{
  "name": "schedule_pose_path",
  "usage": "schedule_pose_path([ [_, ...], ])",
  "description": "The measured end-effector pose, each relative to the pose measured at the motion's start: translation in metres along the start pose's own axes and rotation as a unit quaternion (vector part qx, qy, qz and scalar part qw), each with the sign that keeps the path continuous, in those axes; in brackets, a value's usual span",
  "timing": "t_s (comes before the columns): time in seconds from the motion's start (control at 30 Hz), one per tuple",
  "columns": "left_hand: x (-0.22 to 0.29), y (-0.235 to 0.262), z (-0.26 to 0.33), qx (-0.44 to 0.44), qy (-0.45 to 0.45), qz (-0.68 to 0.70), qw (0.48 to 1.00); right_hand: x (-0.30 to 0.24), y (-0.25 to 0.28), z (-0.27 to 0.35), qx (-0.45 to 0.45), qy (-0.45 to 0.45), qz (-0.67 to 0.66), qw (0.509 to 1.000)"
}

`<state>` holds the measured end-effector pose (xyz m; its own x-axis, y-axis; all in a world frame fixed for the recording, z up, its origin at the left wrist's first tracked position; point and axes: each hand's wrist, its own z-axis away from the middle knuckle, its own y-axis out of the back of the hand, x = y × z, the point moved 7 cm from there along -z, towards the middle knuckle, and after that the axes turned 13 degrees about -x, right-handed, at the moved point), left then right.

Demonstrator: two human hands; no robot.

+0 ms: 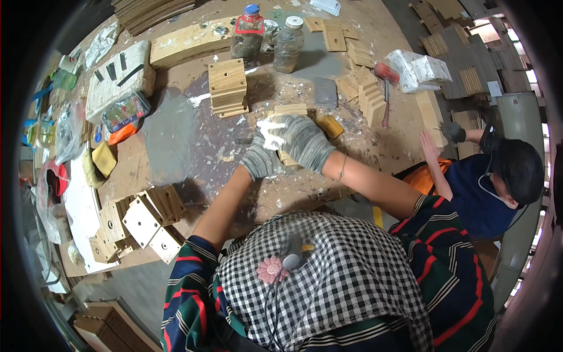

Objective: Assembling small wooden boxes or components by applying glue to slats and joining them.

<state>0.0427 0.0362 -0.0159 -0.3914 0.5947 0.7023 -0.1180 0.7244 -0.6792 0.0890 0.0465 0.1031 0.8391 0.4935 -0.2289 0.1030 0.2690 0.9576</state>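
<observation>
Two gloved hands, the left hand (262,157) and the right hand (305,141), meet over pale wooden pieces (291,110) on the paint-spattered surface (170,144). I cannot tell how far closed either grip is or what exactly it has hold of. A yellow block (329,125) lies just beside the right hand; drilled wooden plates (227,87) stand stacked beyond the left.

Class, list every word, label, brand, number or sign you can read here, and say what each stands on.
No text can be read anywhere.
Clear box: any print is too small to read.
Blue-capped jar: any marking is too blurred to read.
Wood by the gloves: no lettering visible.
</observation>
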Motion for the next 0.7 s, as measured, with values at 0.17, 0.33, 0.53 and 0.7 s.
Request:
schedule_pose_path([
  [0.17,-0.015,0.02,-0.01,0.106,-0.009,0.203,0.973,0.038,0.019,-0.04,0.054,-0.027,-0.05,0.997],
  [0.33,-0.012,0.015,-0.009,0.094,0.015,0.158,0.983,0.012,0.005,-0.033,-0.01,-0.027,0.083,0.996],
  [0.53,0.015,-0.009,-0.006,-0.007,0.194,-0.802,0.565,-0.028,-0.02,0.022,-0.16,-0.039,0.069,0.984],
  [0.7,0.0,0.018,0.006,0.085,0.202,-0.824,0.522,-0.064,-0.011,0.052,-0.18,0.033,-0.01,0.983],
])
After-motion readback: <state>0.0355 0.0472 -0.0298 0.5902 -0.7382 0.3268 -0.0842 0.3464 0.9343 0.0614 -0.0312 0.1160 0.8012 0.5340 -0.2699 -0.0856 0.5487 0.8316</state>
